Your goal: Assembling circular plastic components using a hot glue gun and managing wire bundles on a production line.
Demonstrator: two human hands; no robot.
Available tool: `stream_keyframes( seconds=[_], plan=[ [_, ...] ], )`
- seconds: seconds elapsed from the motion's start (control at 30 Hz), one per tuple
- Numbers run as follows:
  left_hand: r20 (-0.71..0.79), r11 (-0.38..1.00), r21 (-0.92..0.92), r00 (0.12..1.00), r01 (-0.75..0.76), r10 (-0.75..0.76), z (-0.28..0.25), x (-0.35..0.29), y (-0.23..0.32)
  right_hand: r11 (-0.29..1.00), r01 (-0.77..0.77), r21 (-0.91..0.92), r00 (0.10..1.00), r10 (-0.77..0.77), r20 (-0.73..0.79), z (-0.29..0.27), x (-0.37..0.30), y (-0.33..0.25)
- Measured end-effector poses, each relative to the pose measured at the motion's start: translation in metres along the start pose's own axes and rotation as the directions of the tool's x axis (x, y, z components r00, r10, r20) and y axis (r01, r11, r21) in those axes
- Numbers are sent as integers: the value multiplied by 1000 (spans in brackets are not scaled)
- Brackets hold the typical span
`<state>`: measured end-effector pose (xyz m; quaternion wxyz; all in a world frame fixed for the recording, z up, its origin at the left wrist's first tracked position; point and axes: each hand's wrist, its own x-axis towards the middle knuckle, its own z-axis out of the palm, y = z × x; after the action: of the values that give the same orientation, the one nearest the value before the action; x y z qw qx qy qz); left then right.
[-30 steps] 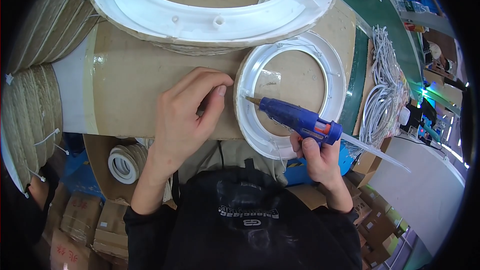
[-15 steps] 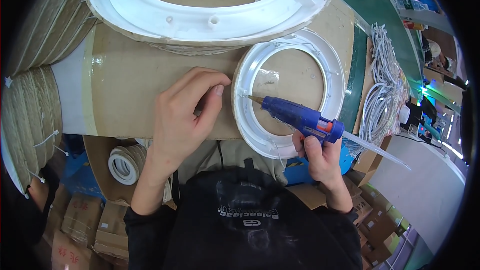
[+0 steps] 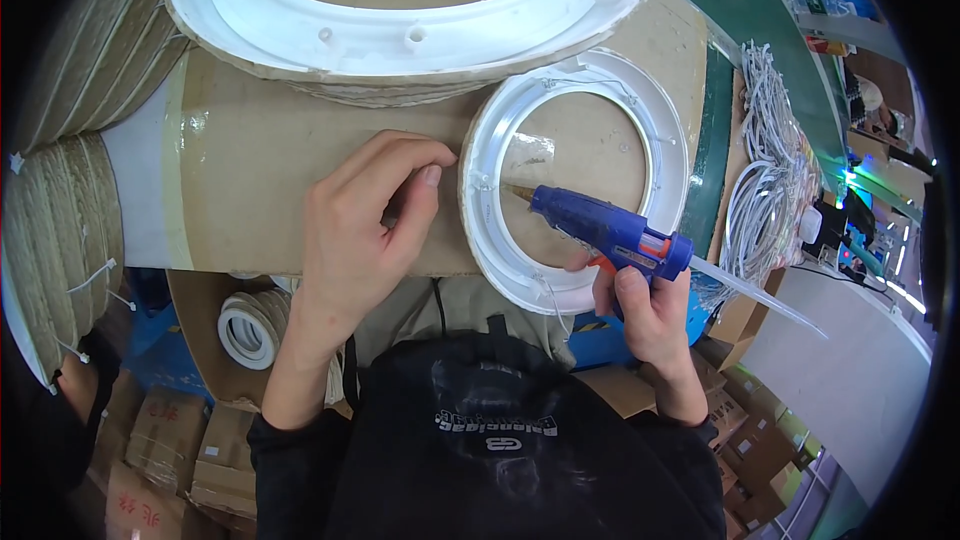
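A white ring-shaped frame [image 3: 482, 225] with a tan outer edge lies on a cardboard sheet [image 3: 250, 185] in front of me. Thin wires run along its face at the top and bottom. My right hand [image 3: 650, 315] grips a blue hot glue gun [image 3: 600, 225] with a clear glue stick [image 3: 760, 297] poking out of its back. The nozzle points left, close to the ring's inner left edge. To the left of the ring, my left hand [image 3: 365, 215] is loosely curled, thumb and forefinger apart, with the forefinger tip at the ring's outer rim.
A stack of larger white rings [image 3: 400, 40] stands beyond. More tan-edged rings [image 3: 65, 240] are piled at left. A bundle of white cables [image 3: 755, 190] lies at right. Below the work surface, a cardboard box [image 3: 205, 340] holds small rings; brown cartons [image 3: 225, 460] sit lower.
The glue gun has shifted slightly right, its nozzle drawing back from the ring's left face. The ring and my left hand have moved slightly left.
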<state>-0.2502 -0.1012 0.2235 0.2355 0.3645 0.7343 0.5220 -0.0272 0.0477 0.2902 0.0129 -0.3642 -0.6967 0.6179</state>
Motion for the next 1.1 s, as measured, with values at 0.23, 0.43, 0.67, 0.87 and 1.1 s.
stream_keyframes(
  seconds=[0.23,0.43,0.67,0.87,1.1],
  plan=[
    [26,1000,-9,1000,4,-4,-1,-1,4,998,-20,52,998,23,-65,-17,-24,-2],
    [50,998,70,999,8,-11,-3,-2,3,977,-208,48,977,206,51,-38,-44,-6],
    [14,997,70,1000,23,-24,2,-1,5,966,-257,30,964,253,86,-38,-39,3],
    [-2,998,65,1000,25,-25,5,-2,3,987,-155,-35,985,157,66,-36,-39,14],
    [-4,996,75,999,50,-50,5,-2,3,987,-128,-101,989,135,67,-37,-38,18]
  ],
)
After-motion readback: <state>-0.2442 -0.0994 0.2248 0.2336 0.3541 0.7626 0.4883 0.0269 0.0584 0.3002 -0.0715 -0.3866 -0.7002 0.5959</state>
